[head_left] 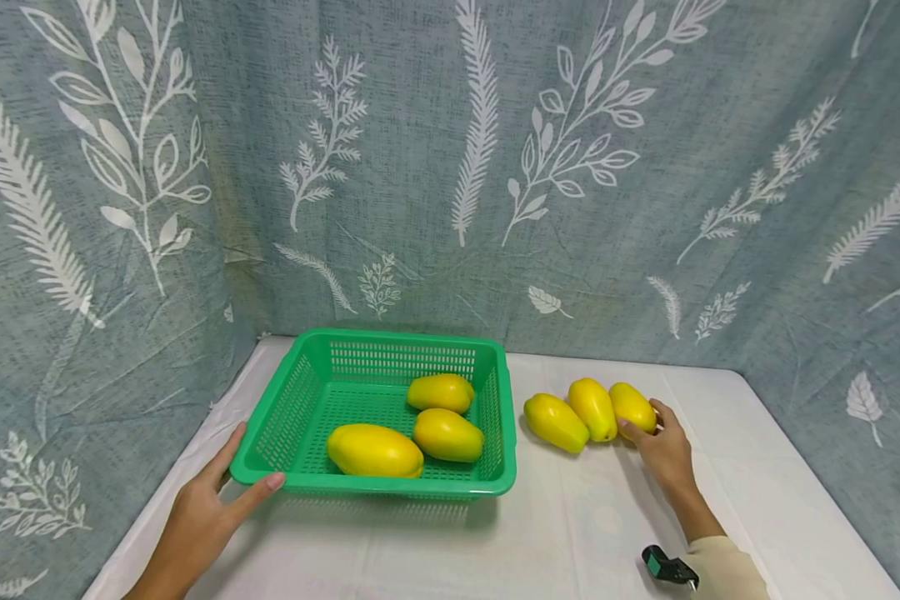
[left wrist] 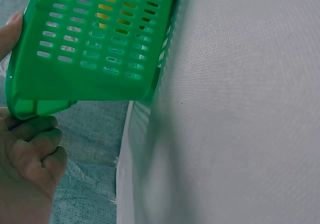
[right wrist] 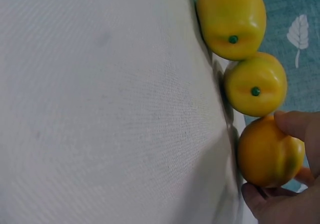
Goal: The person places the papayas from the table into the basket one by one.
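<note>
At the near left corner of a green basket (head_left: 461,485), my left hand (head_left: 198,521) grips the rim, thumb at the front edge and a finger along the left side. The left wrist view has the fingers (left wrist: 47,146) curled by the rim. Three yellow papayas lie in the basket's right and front part, one of them a larger papaya (head_left: 375,451). On the right, my right hand (head_left: 667,446) holds the rightmost papaya (right wrist: 270,154) of a row of three, thumb on one side and fingers on the other. Beside it are the middle papaya (right wrist: 256,84) and the left papaya (head_left: 557,422).
A white cloth (head_left: 570,533) covers the table. Blue-grey curtains (head_left: 420,167) with white leaf prints stand close behind the basket and along both sides. A small black device (head_left: 669,568) sits at the right wrist by the sleeve (head_left: 723,571).
</note>
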The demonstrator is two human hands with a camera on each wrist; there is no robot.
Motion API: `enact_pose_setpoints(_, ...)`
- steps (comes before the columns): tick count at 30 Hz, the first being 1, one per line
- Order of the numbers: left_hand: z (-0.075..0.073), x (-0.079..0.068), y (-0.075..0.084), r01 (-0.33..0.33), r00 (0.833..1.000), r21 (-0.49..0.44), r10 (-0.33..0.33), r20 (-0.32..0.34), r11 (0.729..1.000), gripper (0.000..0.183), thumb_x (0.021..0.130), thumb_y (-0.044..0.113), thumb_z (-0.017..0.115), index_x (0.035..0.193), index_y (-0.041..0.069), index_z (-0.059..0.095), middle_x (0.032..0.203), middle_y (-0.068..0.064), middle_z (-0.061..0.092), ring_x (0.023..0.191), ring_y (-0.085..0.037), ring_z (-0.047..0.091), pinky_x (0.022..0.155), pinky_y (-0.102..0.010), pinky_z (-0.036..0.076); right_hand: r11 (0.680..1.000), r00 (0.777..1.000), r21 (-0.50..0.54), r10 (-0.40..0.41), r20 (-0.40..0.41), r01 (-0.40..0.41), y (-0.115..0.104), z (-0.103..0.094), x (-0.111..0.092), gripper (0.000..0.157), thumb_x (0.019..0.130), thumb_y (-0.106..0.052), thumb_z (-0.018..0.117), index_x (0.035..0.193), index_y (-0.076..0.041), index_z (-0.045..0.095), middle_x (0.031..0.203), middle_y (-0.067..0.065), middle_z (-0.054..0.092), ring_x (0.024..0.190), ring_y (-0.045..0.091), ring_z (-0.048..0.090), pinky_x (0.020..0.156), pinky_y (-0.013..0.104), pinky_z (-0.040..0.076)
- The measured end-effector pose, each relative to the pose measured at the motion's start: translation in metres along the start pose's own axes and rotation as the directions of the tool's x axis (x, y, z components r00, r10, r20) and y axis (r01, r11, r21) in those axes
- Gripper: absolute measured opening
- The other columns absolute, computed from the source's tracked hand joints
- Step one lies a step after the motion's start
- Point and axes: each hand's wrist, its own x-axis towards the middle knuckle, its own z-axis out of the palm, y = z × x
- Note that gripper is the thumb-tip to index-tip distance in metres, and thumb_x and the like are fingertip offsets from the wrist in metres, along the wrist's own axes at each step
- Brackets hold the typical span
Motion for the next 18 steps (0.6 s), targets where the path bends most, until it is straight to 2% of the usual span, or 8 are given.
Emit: enact_pose_setpoints(18,-0.0006,0.0007,0.0013,0.009,1.0,0.006,-0.01,0.009,1.0,0.1,0.103,0.051,0.068,0.171,0.025,0.0,0.174,-0.027,0.014,0.149,-0.063,0.03,0.108,-0.078,0.037,1.0,0.999,0.002,-0.022,-0.029,0.022,-0.0066,-0.0085,-0.0031,0.083,0.107,-0.028,0.066,0.168,0.002,0.018,0.165,0.035,0.03,0.148,0.052,0.037,0.12,0.064,0.036)
